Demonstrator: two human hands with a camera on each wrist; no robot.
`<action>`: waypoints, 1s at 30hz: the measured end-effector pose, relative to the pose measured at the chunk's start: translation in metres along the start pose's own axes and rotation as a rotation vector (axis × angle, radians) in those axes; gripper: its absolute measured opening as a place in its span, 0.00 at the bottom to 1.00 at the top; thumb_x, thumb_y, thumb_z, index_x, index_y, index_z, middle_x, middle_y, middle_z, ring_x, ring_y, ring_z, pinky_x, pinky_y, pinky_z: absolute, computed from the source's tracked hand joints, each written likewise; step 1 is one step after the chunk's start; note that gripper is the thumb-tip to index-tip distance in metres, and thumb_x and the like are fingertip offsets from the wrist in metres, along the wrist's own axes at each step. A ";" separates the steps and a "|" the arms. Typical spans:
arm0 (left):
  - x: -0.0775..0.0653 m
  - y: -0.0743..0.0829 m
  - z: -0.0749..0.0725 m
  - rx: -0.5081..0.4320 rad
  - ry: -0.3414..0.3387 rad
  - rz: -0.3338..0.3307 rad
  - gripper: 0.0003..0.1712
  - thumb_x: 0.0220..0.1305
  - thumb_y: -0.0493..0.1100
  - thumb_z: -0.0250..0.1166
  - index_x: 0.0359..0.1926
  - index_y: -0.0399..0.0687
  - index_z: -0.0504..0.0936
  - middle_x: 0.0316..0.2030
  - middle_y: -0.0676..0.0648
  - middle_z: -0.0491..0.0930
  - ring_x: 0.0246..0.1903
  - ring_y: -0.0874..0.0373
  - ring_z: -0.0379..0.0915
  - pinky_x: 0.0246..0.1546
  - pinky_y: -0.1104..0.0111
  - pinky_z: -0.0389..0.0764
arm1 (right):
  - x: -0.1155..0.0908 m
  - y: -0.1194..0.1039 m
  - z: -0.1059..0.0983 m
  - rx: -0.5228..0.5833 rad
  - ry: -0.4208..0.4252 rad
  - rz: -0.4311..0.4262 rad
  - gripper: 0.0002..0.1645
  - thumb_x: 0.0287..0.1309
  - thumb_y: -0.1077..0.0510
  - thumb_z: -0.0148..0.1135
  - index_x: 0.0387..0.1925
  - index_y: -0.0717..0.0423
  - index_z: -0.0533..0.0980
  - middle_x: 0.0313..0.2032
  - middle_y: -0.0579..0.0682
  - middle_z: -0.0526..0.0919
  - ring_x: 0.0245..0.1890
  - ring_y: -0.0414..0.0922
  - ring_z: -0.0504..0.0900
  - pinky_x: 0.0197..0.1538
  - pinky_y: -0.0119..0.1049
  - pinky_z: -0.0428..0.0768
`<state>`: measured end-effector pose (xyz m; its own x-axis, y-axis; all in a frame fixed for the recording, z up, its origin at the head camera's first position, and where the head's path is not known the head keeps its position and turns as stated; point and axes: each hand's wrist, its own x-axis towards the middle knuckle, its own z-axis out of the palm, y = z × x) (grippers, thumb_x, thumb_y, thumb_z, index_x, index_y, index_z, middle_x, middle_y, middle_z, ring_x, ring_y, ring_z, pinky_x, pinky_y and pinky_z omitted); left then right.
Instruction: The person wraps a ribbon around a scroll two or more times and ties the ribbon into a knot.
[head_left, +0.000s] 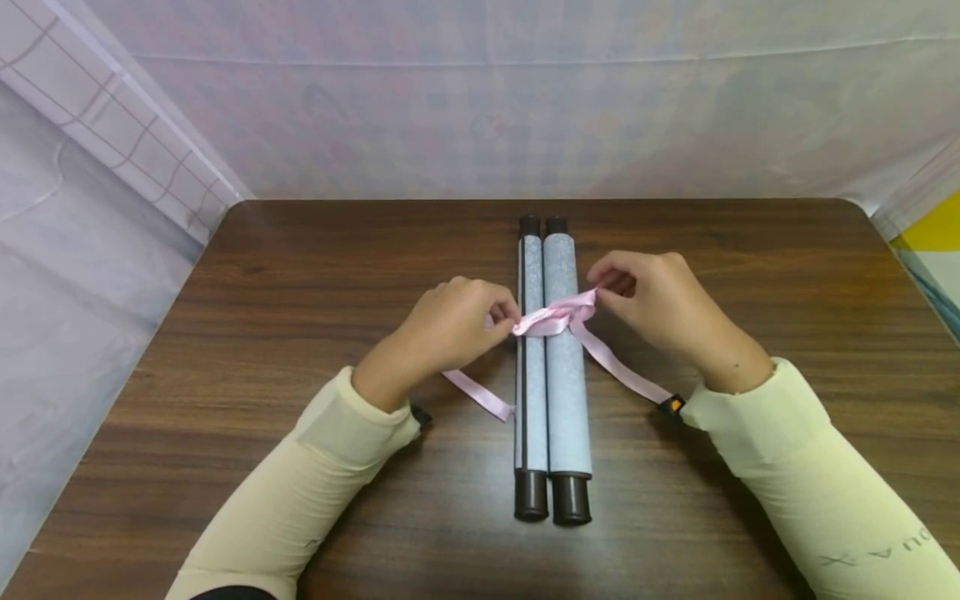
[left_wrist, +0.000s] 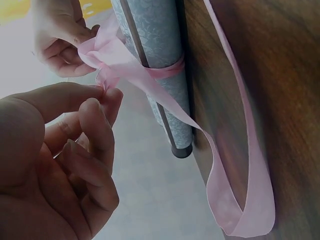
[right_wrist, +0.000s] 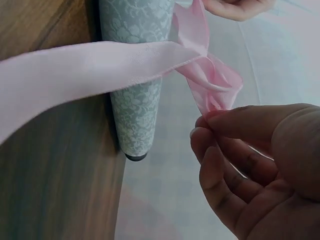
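Note:
Two parallel rolls, seemingly a rolled-up scroll (head_left: pixel 567 408), lie lengthwise on the table with pale grey-blue floral covering and dark end caps. A pink satin ribbon (head_left: pixel 553 320) crosses over both rolls and is knotted on top. On the left, my left hand (head_left: pixel 457 321) pinches a folded piece of ribbon between thumb and forefinger. My right hand (head_left: pixel 663 304) pinches another ribbon loop at the right of the knot, seen close in the right wrist view. One ribbon tail (head_left: pixel 480 394) hangs below the left hand; a second tail (head_left: pixel 626 372) runs toward the right wrist.
The brown wood-grain table (head_left: pixel 262 350) has rounded far corners. A pale curtain (head_left: pixel 495 108) stands behind its far edge, and white sheeting (head_left: pixel 67 292) hangs at the left. Something yellow (head_left: pixel 933 225) shows beyond the right edge.

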<state>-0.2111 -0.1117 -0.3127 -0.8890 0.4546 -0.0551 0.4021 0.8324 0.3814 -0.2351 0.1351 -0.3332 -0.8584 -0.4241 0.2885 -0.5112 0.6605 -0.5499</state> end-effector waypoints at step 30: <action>0.000 -0.005 -0.006 -0.006 0.022 -0.011 0.05 0.61 0.45 0.61 0.35 0.57 0.83 0.32 0.57 0.82 0.27 0.62 0.72 0.28 0.64 0.74 | -0.001 0.005 -0.007 -0.106 0.020 -0.017 0.09 0.48 0.68 0.59 0.29 0.57 0.83 0.23 0.50 0.79 0.22 0.42 0.71 0.25 0.38 0.71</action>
<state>-0.2146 -0.1179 -0.3095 -0.8980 0.4383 -0.0389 0.3909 0.8353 0.3866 -0.2370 0.1430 -0.3303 -0.8497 -0.4244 0.3129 -0.5265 0.7156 -0.4590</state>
